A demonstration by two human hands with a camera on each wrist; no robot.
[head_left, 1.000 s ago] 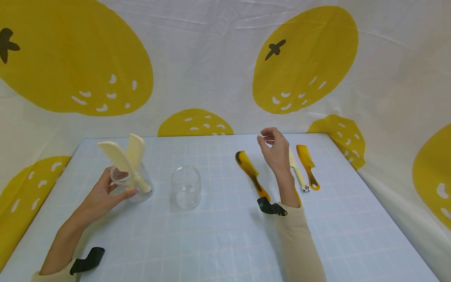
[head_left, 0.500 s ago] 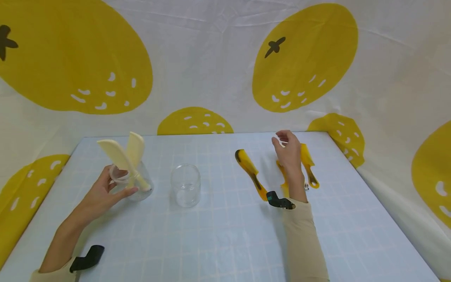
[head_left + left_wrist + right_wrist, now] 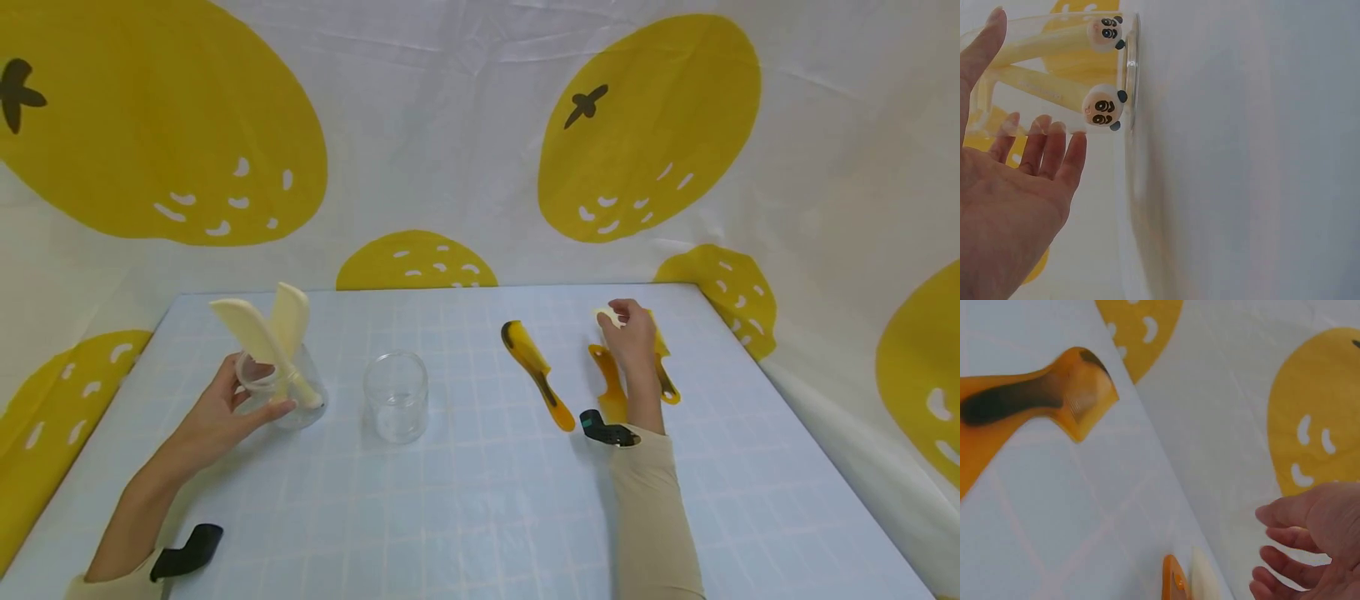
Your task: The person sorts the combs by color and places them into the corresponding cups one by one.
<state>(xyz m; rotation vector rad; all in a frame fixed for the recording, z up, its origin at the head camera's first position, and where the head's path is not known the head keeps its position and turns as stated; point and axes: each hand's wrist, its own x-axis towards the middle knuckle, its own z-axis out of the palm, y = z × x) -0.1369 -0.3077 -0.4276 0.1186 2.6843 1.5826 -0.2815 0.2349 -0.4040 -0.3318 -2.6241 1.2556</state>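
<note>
My left hand holds a clear glass cup between thumb and fingers; its mouth leans left in the head view. Two cream flat-bladed utensils stand in it, blades up. Their panda-face handle ends rest near the cup's base in the left wrist view. At the right, my right hand hovers with curved, parted fingers over another cream utensil, mostly hidden by the hand. An amber comb lies just left of that wrist, and another amber comb just right of it.
A second clear glass cup stands right of the held one. A tortoiseshell amber comb lies between it and my right arm. Behind the table hangs a white cloth with yellow fruit prints.
My right hand has moved right and then down towards the table, over the cream utensil. My left hand and the cup it holds stay in place.
</note>
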